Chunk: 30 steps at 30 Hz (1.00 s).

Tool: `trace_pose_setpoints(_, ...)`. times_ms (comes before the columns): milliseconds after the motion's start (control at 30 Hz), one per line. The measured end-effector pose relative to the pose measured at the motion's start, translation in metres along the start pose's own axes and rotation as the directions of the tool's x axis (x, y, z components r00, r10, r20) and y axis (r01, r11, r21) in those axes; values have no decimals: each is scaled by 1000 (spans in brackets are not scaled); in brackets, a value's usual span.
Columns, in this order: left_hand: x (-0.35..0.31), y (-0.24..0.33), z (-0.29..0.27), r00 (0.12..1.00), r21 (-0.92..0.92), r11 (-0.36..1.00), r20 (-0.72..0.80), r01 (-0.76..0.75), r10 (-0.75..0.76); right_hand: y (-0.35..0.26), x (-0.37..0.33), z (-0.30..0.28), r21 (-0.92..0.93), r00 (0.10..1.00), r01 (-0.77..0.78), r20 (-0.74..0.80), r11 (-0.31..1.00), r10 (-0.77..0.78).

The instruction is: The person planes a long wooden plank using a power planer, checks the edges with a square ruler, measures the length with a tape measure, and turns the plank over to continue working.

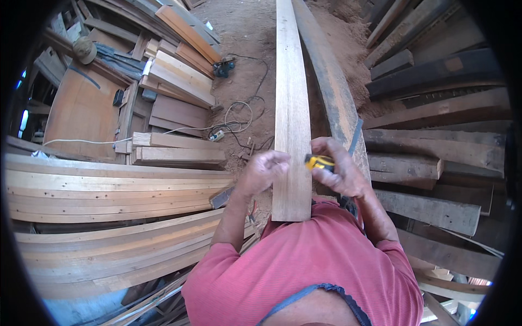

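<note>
A long pale wooden board runs away from my body, its near end close to my shirt. My right hand is wrapped round a yellow and black tape measure, held over the board's right edge. Across from it, my left hand hovers by the board's left edge. Its fingers are curled in and pressed together, slightly blurred; whatever they may pinch is too small to make out. No drawn-out tape blade shows between the hands.
Long planks lie stacked on the left, with shorter cut boards beyond them. A blue-green power tool and a white cable rest on the dirt floor. A weathered slab stands beside the board; heavy beams fill the right.
</note>
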State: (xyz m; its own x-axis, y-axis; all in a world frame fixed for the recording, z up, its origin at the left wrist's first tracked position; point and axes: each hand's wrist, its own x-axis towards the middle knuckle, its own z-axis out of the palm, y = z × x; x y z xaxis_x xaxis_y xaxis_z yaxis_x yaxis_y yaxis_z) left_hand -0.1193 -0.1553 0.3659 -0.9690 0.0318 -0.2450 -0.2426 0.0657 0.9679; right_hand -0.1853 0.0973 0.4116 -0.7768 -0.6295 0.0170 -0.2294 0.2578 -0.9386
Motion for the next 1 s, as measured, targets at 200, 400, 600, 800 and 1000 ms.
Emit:
trace_pose_setpoints(200, -14, -19, 12, 996, -313, 950, 86, -10, 39, -5, 16, 29, -124, 974, 204, 129, 971, -188)
trace_pose_setpoints(400, -29, -45, -19, 1000, -627, 778, 7, 23, -24, 2, -13, -7, -255, 962, 142, 262, 956, -73)
trace_pose_setpoints(600, -55, -95, -35, 942, -521, 794, 66, 314, -329, 14, -56, -59, -469, 945, -91, 239, 879, 225)
trace_pose_setpoints(800, -36, -95, -14, 917, -573, 716, 226, 399, -330, 26, -65, -78, -437, 952, -54, 249, 898, 178)
trace_pose_setpoints(1000, -31, -105, -16, 911, -518, 749, 254, 413, -326, 49, -72, -79, -337, 942, -117, 259, 934, 211)
